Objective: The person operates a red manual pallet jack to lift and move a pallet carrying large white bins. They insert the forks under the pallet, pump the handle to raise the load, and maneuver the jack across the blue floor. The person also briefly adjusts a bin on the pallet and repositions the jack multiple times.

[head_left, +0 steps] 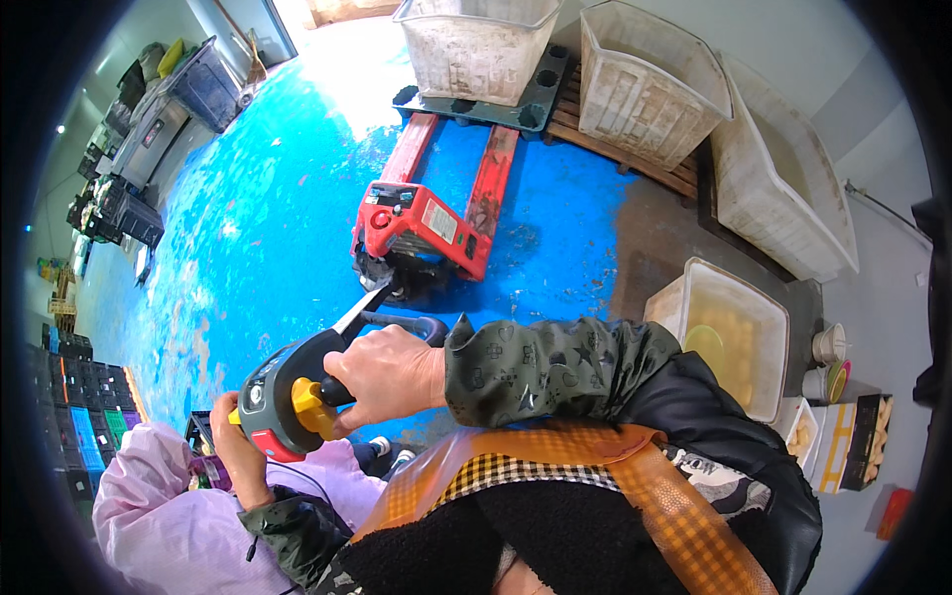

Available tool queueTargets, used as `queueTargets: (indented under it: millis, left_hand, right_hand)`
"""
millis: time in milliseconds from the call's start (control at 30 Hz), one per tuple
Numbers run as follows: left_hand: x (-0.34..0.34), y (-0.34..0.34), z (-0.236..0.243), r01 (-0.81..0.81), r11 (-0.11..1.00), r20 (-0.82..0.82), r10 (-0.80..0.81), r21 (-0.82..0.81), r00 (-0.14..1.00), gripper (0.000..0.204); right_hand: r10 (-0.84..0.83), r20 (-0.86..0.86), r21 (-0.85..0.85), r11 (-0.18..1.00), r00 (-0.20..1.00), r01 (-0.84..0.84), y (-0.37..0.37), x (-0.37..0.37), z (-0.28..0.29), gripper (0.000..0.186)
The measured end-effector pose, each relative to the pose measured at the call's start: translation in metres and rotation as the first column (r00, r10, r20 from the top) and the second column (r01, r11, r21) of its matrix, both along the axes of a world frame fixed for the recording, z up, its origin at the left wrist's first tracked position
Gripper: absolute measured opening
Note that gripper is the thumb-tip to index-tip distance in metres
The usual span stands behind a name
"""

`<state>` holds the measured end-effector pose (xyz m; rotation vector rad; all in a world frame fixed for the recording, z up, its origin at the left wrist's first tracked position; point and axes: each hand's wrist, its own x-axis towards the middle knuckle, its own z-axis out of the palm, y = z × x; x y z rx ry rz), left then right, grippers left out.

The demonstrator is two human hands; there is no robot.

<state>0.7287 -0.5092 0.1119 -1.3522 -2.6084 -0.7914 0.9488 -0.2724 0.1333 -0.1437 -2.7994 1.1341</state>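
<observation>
Both my hands are on the grey control handle [280, 395] of a red electric pallet truck [416, 233]. My right hand [389, 372] wraps around the right grip, its thumb side against a yellow control [313, 409]. My left hand [238, 451] closes around the left side of the handle head; some of its fingers are hidden. A red button [266, 444] faces me at the near end. Ahead, the truck's red forks [490, 169] reach toward a dark plastic pallet [540, 89], on which a large white tub [476, 50] stands.
Right of the forks, a second white tub [650, 94] sits on a wooden pallet [620, 149]. A longer tub [783, 169] and one with yellowish liquid [734, 332] stand farther right. Lilac fabric [149, 496] is close at lower left. Stacked crates [74, 421] line the left side.
</observation>
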Motion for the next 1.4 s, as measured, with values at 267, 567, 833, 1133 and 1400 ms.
queueTargets:
  millis: [267, 567, 833, 1133, 1400]
  left_hand:
    - [0.0, -0.007, 0.017, 0.034, 0.999, -0.081, -0.036, -0.019, 0.996, 0.033]
    - [-0.009, -0.014, 0.003, -0.059, 0.998, -0.181, 0.06, 0.013, 0.982, 0.037]
    - [-0.032, -0.017, -0.008, -0.018, 0.999, -0.202, 0.027, 0.046, 0.979, 0.04]
    - [-0.037, -0.027, -0.001, -0.052, 0.993, -0.216, 0.073, 0.102, 0.974, 0.033]
    - [-0.046, -0.05, -0.025, -0.263, 0.954, -0.034, 0.271, 0.144, 0.962, 0.03]
  right_hand:
    - [0.052, -0.047, -0.056, 0.997, 0.998, -0.054, -0.002, 0.006, 0.017, 0.072]
    - [0.043, -0.056, -0.055, 0.997, 0.997, -0.047, -0.006, 0.002, 0.017, 0.072]
    - [0.1, 0.079, -0.118, 0.989, 0.992, -0.091, -0.001, -0.018, 0.016, 0.073]
    - [0.235, 0.346, -0.421, 0.904, 0.908, -0.074, -0.01, -0.041, 0.038, 0.06]
    - [0.225, 0.349, -0.311, 0.943, 0.91, -0.115, -0.034, -0.052, 0.028, 0.054]
